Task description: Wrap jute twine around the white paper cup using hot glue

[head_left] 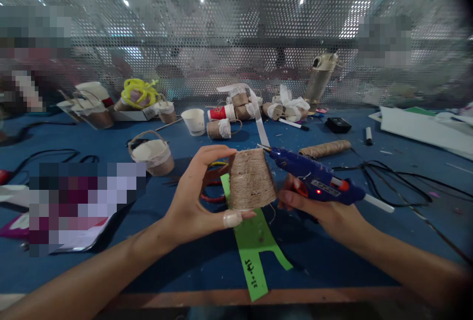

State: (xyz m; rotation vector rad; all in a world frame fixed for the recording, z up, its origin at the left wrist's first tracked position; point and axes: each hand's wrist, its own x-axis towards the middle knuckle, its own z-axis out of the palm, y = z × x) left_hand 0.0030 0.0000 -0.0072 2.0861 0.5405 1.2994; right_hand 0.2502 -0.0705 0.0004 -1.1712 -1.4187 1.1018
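Observation:
My left hand [201, 189] grips a twine-wrapped cup [252, 179] between the thumb below and the fingers above, with its narrower end upward. A bandage circles the left thumb. In my right hand [314, 201] is a blue glue gun [314, 172], a red light glowing on its side and a white glue stick jutting from the back. Its metal nozzle is at the cup's upper right edge; whether it touches I cannot tell. A loose thread hangs from the cup's lower right. Under the cup lies a green paper strip [251, 256] with handwriting.
Behind are a white paper cup [193, 122], a small twine basket [153, 155] and more wrapped cups. A twine roll [325, 149], black cable [384, 182] and black box [337, 124] lie right. Scissors [212, 194] are partly hidden behind my left hand. A perforated metal screen [236, 29] borders the table's back.

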